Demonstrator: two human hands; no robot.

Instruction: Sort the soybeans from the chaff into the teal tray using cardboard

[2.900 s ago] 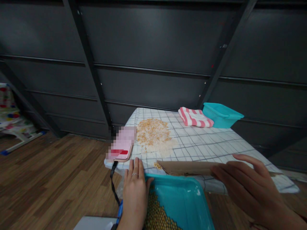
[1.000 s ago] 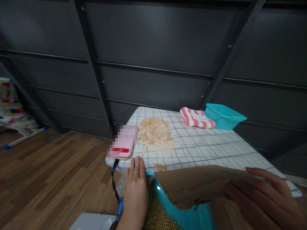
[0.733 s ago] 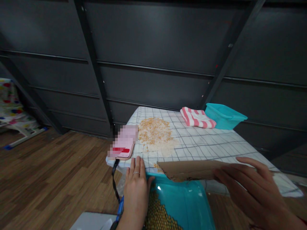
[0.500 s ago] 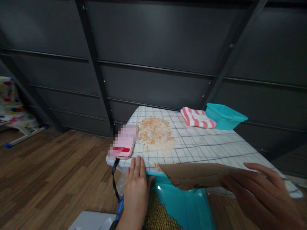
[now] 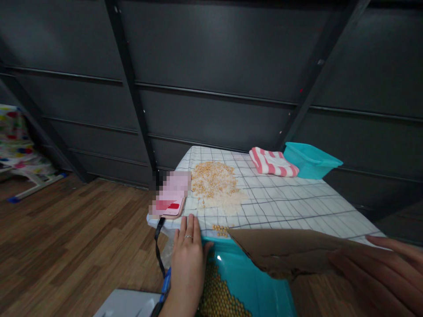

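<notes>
My left hand [image 5: 187,264] grips the left rim of a teal tray [image 5: 254,286] held against the table's near edge; the tray holds a heap of yellow beans [image 5: 220,299]. My right hand [image 5: 380,275] is closed on a piece of brown cardboard [image 5: 291,253] that lies tilted over the tray's far rim. A few loose beans [image 5: 220,229] sit at the table edge just beyond the cardboard. Farther back lies a pile of beans mixed with white grains [image 5: 214,187] on the checked tablecloth [image 5: 291,202].
A pink phone [image 5: 170,204] with a black strap lies at the table's left corner. A pink-striped cloth [image 5: 272,162] and a second teal tub [image 5: 310,160] sit at the back right. Dark wall panels stand behind; wooden floor [image 5: 72,242] lies to the left.
My right hand has moved the cardboard back and forth over the tray, tilting it down, lifting it flat, then tilting it again further right. My left hand has stayed on the tray rim.
</notes>
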